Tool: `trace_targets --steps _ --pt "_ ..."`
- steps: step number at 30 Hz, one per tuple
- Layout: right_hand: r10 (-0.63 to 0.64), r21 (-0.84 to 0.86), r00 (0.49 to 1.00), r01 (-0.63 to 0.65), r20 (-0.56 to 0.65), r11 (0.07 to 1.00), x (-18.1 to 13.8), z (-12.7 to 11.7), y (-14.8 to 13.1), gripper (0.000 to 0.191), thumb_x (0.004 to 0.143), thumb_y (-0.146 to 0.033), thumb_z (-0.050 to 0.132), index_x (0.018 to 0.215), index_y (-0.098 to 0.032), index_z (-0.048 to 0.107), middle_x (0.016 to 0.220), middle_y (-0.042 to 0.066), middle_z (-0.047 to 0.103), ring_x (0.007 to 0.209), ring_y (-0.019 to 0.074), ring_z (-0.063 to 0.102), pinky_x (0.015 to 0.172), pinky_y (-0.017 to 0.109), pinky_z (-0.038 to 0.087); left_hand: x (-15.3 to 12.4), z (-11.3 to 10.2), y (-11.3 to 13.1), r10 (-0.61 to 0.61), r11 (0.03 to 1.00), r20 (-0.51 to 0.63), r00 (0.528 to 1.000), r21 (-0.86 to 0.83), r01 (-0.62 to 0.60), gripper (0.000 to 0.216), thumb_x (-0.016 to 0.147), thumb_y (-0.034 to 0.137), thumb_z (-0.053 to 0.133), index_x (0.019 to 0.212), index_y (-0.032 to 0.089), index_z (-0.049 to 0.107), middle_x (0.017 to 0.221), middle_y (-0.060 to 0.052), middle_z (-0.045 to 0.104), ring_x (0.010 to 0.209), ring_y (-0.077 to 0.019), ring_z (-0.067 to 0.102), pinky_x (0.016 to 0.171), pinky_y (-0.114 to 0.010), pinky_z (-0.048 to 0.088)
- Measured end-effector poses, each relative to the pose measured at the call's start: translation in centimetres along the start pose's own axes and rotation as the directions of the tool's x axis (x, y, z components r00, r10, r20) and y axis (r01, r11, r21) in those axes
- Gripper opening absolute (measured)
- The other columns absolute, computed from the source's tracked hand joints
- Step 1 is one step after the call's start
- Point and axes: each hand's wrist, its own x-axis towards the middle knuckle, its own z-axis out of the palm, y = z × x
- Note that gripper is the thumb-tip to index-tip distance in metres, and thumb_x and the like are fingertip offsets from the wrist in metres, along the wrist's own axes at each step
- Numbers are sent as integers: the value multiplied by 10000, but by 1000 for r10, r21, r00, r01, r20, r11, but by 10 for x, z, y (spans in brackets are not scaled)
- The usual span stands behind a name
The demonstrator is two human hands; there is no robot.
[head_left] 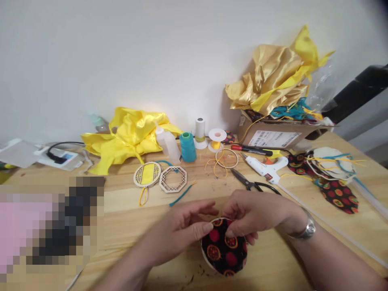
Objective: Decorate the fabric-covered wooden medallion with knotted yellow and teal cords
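Closely held: a patterned disc between two hands

Right at the near edge of the table, a dark disc with red and orange circles sits between the two hands, tilted, its pale rim showing along the left side. The left hand has its thumb laid on the rim at the upper left; its forefinger stretches out above, apart from the thumb, and whether the remaining fingers grip from behind cannot be told. The right hand has its thumb pressed on the cloth face near the top right, its fingers bent around the edge, clamped on the disc. A silver bracelet circles that wrist.

Just beyond the hands lie scissors, a glue gun and a thin hoop with yellow cord. To the left, an octagonal frame touches a round one filled with yellow. Behind them stands a blue thread cone, beside a white bottle. Gold cloth spills over a box at the back right.
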Motion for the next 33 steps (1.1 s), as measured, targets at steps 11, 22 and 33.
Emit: trace_targets --steps 11,22,33 --pt "27 -145 999 -21 41 989 4 3 0 131 761 -242 546 700 -129 569 527 -39 520 458 64 503 415 140 397 1 8 -1 -168 981 208 964 127 144 345 784 259 599 1124 243 656 973 -24 728 906 -225 647 733 -281 496" --pt "-23 -103 997 30 67 994 5 -1 3 181 779 -293 581 713 -125 575 537 -46 519 446 54 492 400 133 376 1 8 -4 -217 976 205 954 63 209 306 794 263 594 1085 214 677 957 -42 729 860 -206 653 724 -270 477" --pt "-150 10 928 164 -341 986 -1 -7 -5 333 838 -407 521 680 -120 581 538 -11 559 456 64 506 429 161 404 -5 4 12 -170 985 9 985 14 170 340 763 298 647 1093 215 672 878 -51 744 712 -171 676 573 -234 522"
